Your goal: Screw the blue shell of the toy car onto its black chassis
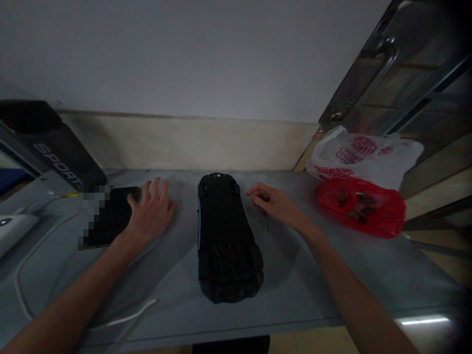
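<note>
I reach both arms [99, 269] forward over the surface [295, 300]. My left hand [150, 215] is spread, overlapping one dark device [115, 216]. My right hand [273, 202] curls inward above one red-handled tool [266, 216]; I cannot tell whether I'm pinching it. One overturned toy car [225, 221] lies between them.

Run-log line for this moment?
left hand: open, at device | right hand: at screwdriver, grip unclear | toy car: underside up, between hands

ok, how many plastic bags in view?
2: a white bag with red print at the right, near the wall, and a red bag in front of it. Any beneath them would be hidden.
</note>
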A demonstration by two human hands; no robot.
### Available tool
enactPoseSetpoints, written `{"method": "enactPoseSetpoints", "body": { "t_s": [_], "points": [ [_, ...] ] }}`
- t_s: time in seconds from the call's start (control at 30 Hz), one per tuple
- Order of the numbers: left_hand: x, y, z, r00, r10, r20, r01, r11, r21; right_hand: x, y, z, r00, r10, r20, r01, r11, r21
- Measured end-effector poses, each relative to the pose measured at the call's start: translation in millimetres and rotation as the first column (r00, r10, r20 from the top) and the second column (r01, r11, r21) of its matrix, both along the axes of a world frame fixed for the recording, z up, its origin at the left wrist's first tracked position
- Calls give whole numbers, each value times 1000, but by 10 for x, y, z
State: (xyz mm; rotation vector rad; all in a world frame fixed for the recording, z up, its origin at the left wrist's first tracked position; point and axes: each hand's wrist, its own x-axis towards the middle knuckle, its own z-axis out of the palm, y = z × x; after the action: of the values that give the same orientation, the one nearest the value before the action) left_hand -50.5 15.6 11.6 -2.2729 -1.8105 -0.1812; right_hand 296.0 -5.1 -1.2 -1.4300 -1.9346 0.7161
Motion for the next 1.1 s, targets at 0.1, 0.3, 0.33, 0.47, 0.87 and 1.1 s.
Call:
{"method": "enactPoseSetpoints", "body": {
  "t_s": [0.1,0.3,0.33,0.47,0.87,1.1],
  "points": [
    [11,-22,21,1000,-1,-17,1,1000,7,5,-2,-3,1000,-4,-3,4,1000,-13],
    [27,-64,9,999,-20,-47,20,1000,5,15,0,-12,1000,5,-13,-6,1000,-12],
    [28,-69,3,998,-26,-51,26,1000,-2,16,0,-12,1000,2,-6,-2,1000,-8],
    [29,-81,2,997,-35,-71,33,999,-20,16,2,-9,1000,2,-1,-2,1000,-22],
    [13,-79,17,997,-1,-80,-6,996,-88,12,-2,1,1000,-1,1,1,1000,-27],
    [-22,-66,-2,997,-17,-77,11,997,-75,-1,-2,17,1000,-3,7,4,999,-34]
  ]
}}
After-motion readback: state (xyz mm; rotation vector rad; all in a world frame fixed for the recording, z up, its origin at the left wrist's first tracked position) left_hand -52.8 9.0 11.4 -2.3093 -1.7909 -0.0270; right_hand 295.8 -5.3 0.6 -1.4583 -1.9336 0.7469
